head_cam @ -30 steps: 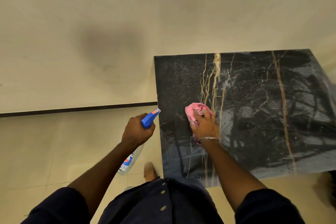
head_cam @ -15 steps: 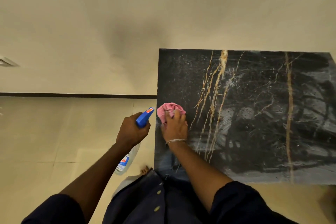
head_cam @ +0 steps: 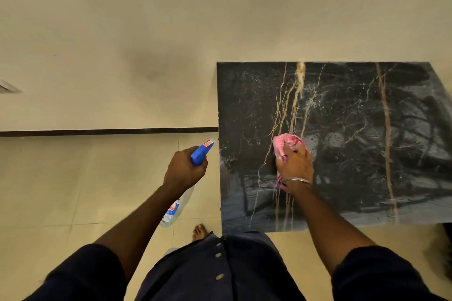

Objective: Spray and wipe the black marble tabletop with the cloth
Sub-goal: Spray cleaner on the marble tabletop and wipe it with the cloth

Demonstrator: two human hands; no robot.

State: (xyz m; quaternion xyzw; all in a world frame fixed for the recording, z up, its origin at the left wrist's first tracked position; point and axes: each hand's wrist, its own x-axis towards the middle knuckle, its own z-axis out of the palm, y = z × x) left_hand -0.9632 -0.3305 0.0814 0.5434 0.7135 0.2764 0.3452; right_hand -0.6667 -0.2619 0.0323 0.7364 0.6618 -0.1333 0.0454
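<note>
The black marble tabletop, veined in gold and white, fills the right half of the view and shows wet streaks. My right hand presses a bunched pink cloth flat onto the marble, left of centre. My left hand grips a clear spray bottle by its blue trigger head. The bottle hangs over the floor just off the table's left edge, nozzle toward the marble.
A cream wall with a dark skirting strip runs behind the table. Beige floor tiles lie to the left. My bare foot stands near the table's front left corner. Something dark sits at the lower right.
My right hand slid the cloth left to the table's edge, then back right to the gold veins. My left hand with the bottle stayed beside the left edge.
</note>
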